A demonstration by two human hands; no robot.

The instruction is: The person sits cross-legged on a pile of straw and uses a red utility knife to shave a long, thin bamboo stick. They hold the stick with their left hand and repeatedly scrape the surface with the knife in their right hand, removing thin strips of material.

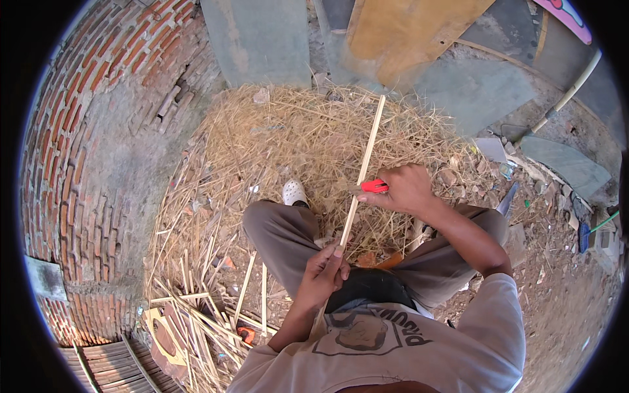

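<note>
My left hand [323, 270] is closed around the lower end of a long, pale wooden strip [369, 154], which slants up and away from my lap. In my right hand [405, 190] is a red-handled utility knife [375, 186], gripped with the fingers wrapped round it. Its blade end meets the strip partway along its length; the exact contact is too small to make out. The strip's far end stands free over a heap of curly, straw-coloured shavings [295, 131].
Cut strips [203, 327] lie in a loose pile at the lower left, by an orange object [246, 335]. A brick wall [85, 131] rises on the left. Flat grey sheets [262, 46] and a tan board [400, 39] lean at the back. Rubble [550, 203] covers the right.
</note>
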